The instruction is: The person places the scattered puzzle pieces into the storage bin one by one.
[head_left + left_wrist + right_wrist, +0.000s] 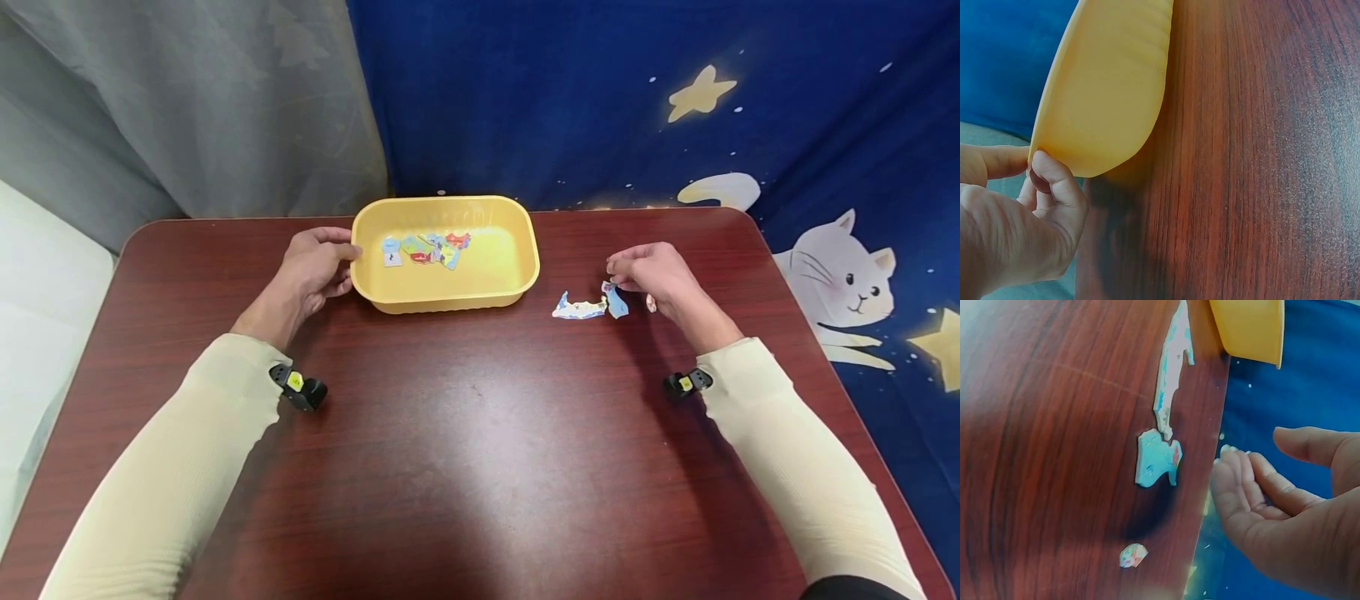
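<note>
My left hand (310, 268) pinches the left rim of a yellow plastic tub (442, 300), thumb on one side and fingers on the other, as the left wrist view confirms. Several colourful flat puzzle-like pieces (450, 254) lie together in the tub. To the right of it, my right hand (654, 273) hovers above the table with bent fingers. In the right wrist view its thumb stands apart from the fingers and nothing is between them. Below lie a long white-and-blue piece (1172, 375), a light blue piece (1155, 457) touching or nearly touching it, and a small rounded piece (1133, 555).
The dark red wooden table (465, 433) has rounded far corners. Behind its far edge hang a grey curtain (225, 108) and a blue cloth (525, 100) with stars and a cat. A black camera (300, 387) sits on each wrist.
</note>
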A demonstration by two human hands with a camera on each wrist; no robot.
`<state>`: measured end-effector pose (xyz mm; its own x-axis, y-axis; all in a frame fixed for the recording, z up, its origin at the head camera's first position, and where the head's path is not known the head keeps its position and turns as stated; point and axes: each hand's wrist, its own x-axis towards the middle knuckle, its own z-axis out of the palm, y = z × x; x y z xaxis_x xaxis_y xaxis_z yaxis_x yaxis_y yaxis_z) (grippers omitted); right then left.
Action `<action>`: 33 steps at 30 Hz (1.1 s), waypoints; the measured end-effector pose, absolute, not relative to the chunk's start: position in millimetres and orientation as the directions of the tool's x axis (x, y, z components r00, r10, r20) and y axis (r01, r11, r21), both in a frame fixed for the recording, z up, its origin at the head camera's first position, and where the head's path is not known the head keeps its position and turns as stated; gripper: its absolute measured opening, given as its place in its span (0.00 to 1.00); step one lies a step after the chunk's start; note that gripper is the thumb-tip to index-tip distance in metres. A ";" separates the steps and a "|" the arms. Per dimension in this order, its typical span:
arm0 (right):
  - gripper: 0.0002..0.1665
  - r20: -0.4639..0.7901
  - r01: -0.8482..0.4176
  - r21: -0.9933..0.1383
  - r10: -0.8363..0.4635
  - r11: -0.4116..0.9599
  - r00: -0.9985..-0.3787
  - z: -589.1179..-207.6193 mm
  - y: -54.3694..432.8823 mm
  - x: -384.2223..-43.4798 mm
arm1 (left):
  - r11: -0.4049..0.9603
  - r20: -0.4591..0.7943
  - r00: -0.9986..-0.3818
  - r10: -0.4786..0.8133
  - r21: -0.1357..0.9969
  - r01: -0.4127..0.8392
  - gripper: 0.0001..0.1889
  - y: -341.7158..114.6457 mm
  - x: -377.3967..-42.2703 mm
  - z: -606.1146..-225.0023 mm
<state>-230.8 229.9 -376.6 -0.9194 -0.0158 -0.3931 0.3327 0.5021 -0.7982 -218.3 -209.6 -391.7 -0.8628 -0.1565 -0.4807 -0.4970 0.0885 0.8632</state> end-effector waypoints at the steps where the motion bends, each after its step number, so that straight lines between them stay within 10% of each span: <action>1: 0.21 -0.403 0.338 -0.784 -0.011 0.520 -0.915 -377.5 230.8 -230.5 | 0.089 -0.481 -0.863 -0.156 0.863 -0.497 0.19 -209.6 -218.2 -391.8; 33: 0.28 -0.358 0.291 -0.505 0.109 0.812 -0.927 -407.9 227.7 -229.4 | 0.084 -0.486 -0.860 -0.156 0.861 -0.502 0.18 -209.5 -219.0 -392.1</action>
<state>-229.4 227.7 -407.9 -0.9271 0.1094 -0.3584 0.2912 0.8124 -0.5051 -219.0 -209.5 -392.1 -0.8598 -0.1564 -0.4861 -0.5019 0.0836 0.8609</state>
